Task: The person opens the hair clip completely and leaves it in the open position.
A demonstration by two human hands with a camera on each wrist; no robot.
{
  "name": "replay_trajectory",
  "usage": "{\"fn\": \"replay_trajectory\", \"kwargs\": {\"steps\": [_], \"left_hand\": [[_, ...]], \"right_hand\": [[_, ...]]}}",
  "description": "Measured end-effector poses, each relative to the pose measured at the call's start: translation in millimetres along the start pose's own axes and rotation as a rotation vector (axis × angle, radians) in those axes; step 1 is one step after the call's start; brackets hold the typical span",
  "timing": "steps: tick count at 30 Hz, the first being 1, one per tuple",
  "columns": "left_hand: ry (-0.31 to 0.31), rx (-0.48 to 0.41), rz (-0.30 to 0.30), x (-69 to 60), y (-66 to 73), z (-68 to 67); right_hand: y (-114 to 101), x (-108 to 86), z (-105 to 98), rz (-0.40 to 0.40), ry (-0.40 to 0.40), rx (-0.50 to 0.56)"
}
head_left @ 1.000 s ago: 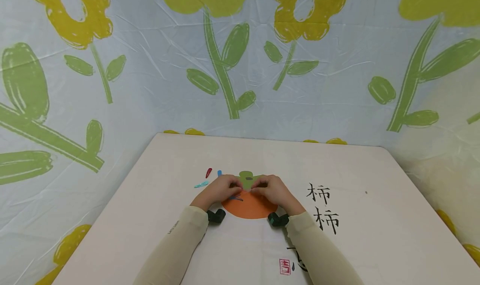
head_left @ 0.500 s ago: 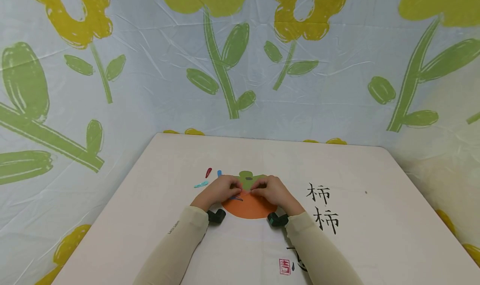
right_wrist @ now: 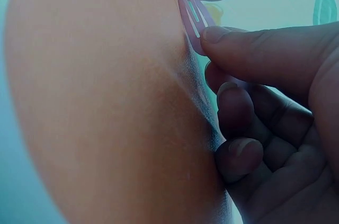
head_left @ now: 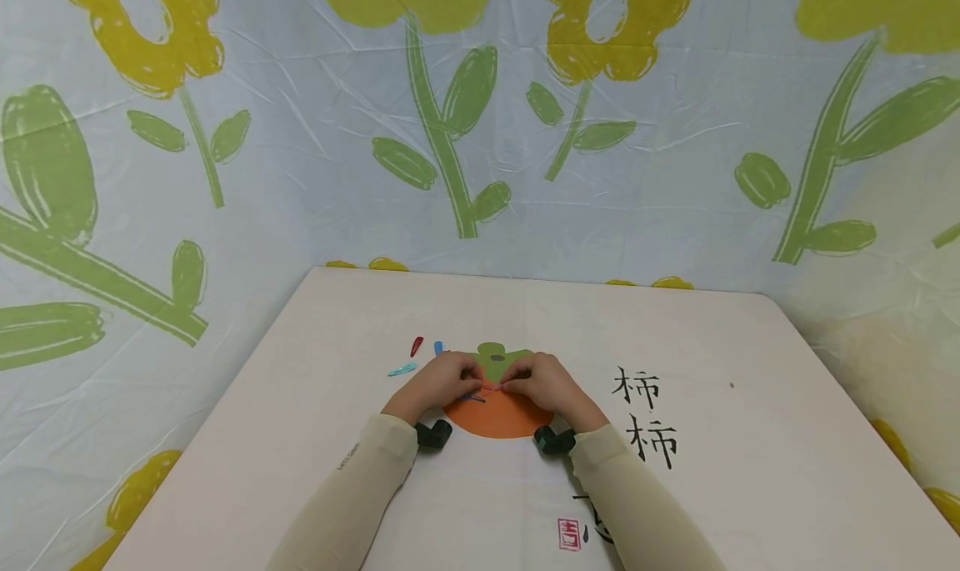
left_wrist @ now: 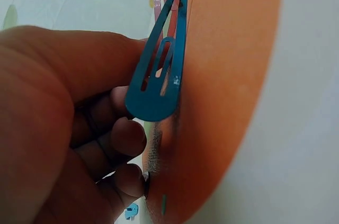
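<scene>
A pink snap hair clip [right_wrist: 190,12] spans the gap between both hands, just above the orange persimmon print [head_left: 498,421]. My right hand [head_left: 547,381] pinches its wide end between thumb and index finger. My left hand [head_left: 442,381] pinches the other end, partly hidden in the left wrist view by a blue hair clip [left_wrist: 153,105]. That blue clip lies on the orange print beside my left fingers. The other fingers of each hand are curled near the print.
Beyond my left hand lie a red clip [head_left: 417,346], a light blue clip [head_left: 402,369] and another blue clip [head_left: 438,348]. A green leaf print [head_left: 491,350] tops the orange shape. Black characters [head_left: 651,442] are printed to the right. Flowered cloth [head_left: 562,221] hangs behind the table.
The fingertips of both hands have shifted slightly towards me. More of the pink hair clip shows between them now. The other clips have not moved.
</scene>
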State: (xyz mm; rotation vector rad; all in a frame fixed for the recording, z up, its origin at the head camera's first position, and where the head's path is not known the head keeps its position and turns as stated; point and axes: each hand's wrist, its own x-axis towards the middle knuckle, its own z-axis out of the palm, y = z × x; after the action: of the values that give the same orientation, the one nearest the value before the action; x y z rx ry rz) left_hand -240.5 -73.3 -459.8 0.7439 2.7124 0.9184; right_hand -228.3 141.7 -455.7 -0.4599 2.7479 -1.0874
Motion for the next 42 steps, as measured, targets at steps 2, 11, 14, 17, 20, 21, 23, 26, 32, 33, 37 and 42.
{"fn": "replay_trajectory", "kwargs": {"steps": [2,11,14,17,20,21,23,26,32,33,37,42], "left_hand": [[0.004,0.000,0.008,-0.7,0.4,-0.6],[0.008,-0.005,0.010,-2.3,0.9,-3.1],[0.007,-0.002,0.011,-2.1,0.7,-3.9],[0.001,0.001,0.004,-1.5,0.0,-4.3],[0.002,-0.005,0.007,-1.3,-0.4,-4.6],[0.003,-0.006,0.010,-1.3,-0.3,-4.9],[0.004,-0.012,0.009,-1.2,-0.1,-5.7],[0.003,-0.018,0.003,-0.9,0.1,-6.9],[0.014,-0.017,0.008,0.0,-0.5,-9.0],[0.020,-0.015,0.011,-0.1,-0.4,-9.4],[0.040,0.007,0.019,-0.3,0.7,-12.5],[0.056,0.015,0.003,-0.8,5.0,-22.5]], "right_hand": [[-0.6,-0.3,-0.2,0.002,0.000,-0.002],[-2.5,-0.5,-0.8,0.009,-0.005,-0.016],[-2.7,-0.1,-0.6,0.006,-0.009,-0.017],[-2.6,0.3,-0.6,-0.006,-0.008,-0.018],[-2.9,0.1,-1.2,-0.024,-0.003,-0.024],[-3.3,0.0,-1.4,-0.028,0.001,-0.026],[-4.2,-0.3,-1.7,-0.032,0.005,-0.027],[-6.0,-0.9,-2.0,-0.019,0.003,-0.019],[-6.1,-1.0,-0.8,0.004,0.010,-0.020],[-6.2,-1.1,-0.7,0.010,0.012,-0.020],[-6.0,0.3,0.1,0.015,0.012,-0.017],[-8.6,2.6,-0.8,-0.012,0.016,-0.003]]}}
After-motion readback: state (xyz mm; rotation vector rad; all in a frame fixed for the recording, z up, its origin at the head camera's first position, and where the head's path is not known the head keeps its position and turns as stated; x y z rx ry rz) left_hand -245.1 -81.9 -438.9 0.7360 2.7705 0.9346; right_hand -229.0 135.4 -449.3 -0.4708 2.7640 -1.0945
